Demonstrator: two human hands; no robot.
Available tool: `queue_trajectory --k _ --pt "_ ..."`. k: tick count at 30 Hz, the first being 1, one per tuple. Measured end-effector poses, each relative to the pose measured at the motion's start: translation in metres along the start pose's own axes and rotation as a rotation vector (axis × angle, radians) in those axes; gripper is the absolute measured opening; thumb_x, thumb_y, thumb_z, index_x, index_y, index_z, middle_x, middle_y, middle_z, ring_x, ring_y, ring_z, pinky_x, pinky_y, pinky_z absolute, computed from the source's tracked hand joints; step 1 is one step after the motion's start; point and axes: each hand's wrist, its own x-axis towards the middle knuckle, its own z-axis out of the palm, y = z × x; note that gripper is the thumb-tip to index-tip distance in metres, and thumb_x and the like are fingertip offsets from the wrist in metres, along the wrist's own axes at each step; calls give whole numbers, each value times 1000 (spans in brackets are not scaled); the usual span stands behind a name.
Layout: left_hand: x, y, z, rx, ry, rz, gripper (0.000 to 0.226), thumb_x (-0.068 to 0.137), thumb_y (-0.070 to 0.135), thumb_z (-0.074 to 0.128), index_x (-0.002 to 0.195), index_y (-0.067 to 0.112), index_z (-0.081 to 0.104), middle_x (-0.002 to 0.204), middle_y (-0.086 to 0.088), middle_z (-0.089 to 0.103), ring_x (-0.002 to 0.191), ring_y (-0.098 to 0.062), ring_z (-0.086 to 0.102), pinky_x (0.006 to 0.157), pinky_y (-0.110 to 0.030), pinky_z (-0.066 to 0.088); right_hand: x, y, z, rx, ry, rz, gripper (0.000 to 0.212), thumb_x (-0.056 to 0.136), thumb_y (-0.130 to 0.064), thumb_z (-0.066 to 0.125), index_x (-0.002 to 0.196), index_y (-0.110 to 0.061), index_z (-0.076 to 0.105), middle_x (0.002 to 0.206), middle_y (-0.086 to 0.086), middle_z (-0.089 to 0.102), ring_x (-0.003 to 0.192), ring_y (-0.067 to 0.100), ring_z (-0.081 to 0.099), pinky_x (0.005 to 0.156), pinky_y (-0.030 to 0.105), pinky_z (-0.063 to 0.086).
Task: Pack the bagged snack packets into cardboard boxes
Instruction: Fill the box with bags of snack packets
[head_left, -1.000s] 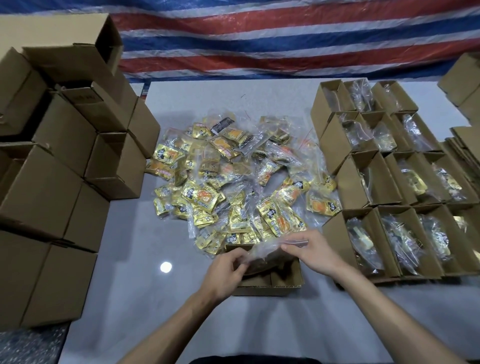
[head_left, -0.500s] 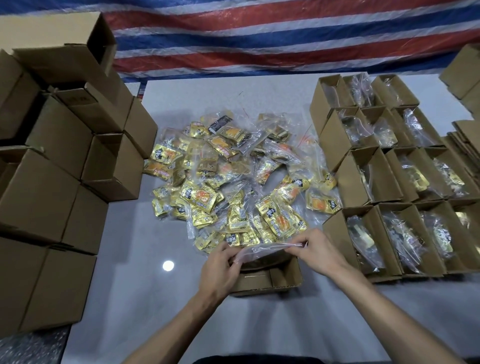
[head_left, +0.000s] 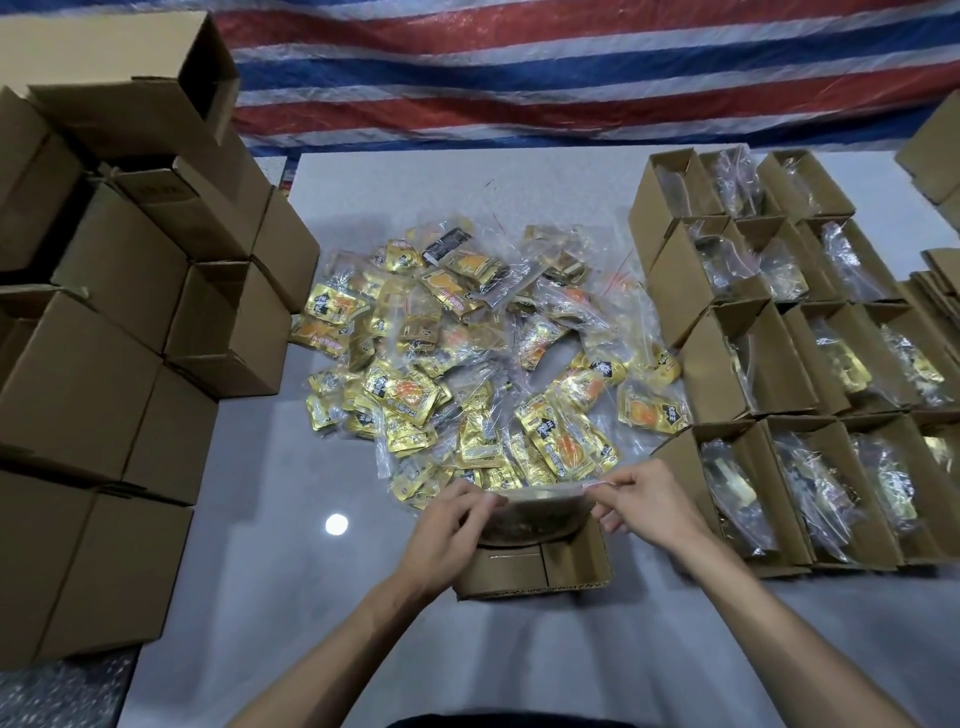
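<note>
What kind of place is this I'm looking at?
Probably a makeshift packing workshop. A heap of bagged snack packets lies on the table, open cardboard boxes on the right already hold bags, closed cartons are stacked on the left, and a striped tarp hangs behind.

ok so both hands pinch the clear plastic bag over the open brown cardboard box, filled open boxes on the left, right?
No. Head view: the filled open boxes stand on the right; stacked closed cardboard boxes are on the left. Otherwise yes: left hand and right hand pinch the clear plastic bag over the open brown cardboard box.
</note>
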Motion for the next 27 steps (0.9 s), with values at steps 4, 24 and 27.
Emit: queue_trajectory --k 4,24,27 --pt "4 -1 -4 -13 20 -91 28 104 20 48 119 15 71 113 5 68 102 -4 57 89 -17 43 -2 -2 1 -202 -64 -87 18 93 -26 68 74 -26 70 59 -5 71 48 12 65 58 24 51" --pt "13 7 35 721 -387 -229 20 95 27 50 109 14 56 113 -11 65 104 -36 61 73 -35 38 6 -16 55 -647 -354 2 26 93 -32 60 109 -12 67 106 9 69 97 27 65 82 34 53" --pt "18 3 41 826 -374 -201 21 99 19 43 115 14 55 119 -11 63 110 -35 60 76 -35 36 9 -18 62 -624 -334 26 26 92 -22 56 114 -12 65 113 13 66 102 29 64 86 36 54"
